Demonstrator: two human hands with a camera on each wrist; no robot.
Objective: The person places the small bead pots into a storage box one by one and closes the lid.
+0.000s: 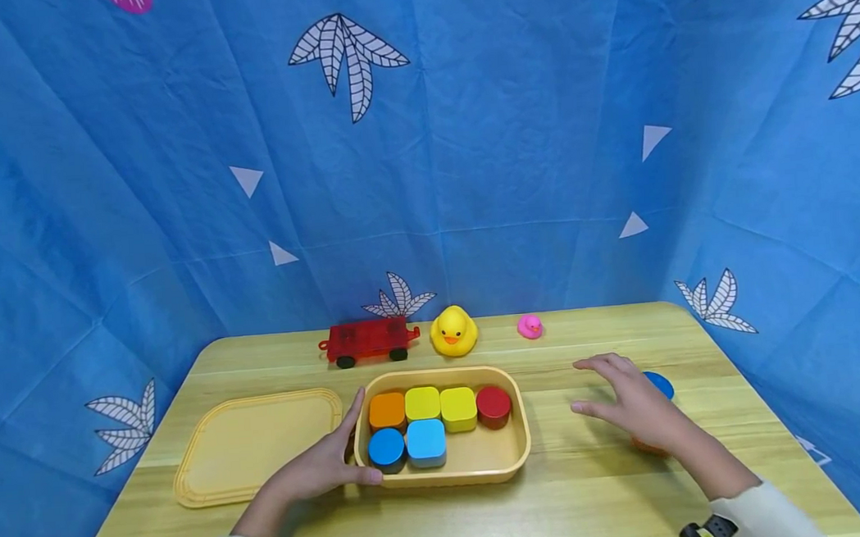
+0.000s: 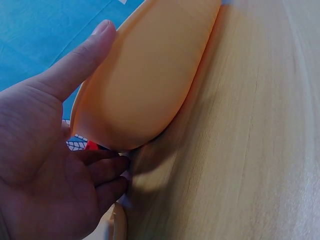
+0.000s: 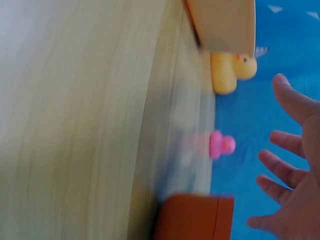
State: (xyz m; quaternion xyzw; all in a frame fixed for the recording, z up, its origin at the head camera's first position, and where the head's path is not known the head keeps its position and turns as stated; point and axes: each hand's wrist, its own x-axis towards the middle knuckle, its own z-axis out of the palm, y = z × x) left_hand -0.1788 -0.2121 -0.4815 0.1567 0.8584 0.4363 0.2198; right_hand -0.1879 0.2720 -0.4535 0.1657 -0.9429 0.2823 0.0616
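Note:
A pale orange plastic box point(image 1: 486, 462) holds several blocks: an orange block point(image 1: 387, 411), two yellow blocks point(image 1: 458, 408), a red round block point(image 1: 493, 406), a blue round block point(image 1: 387, 449) and a light blue block point(image 1: 426, 442). My left hand point(image 1: 327, 464) grips the box's left end, thumb at the near rim, index finger along the left side. Spread and holding nothing, my right hand point(image 1: 641, 407) hovers to the right of the box. A blue piece point(image 1: 660, 384) and an orange block point(image 3: 192, 217) are partly hidden behind or below it.
Left of the box lies a flat pale lid point(image 1: 259, 447). Along the table's back edge stand a red toy wagon point(image 1: 368, 340), a yellow duck point(image 1: 454, 333) and a small pink duck point(image 1: 530, 326). A blue patterned cloth point(image 1: 424, 178) hangs behind the wooden table.

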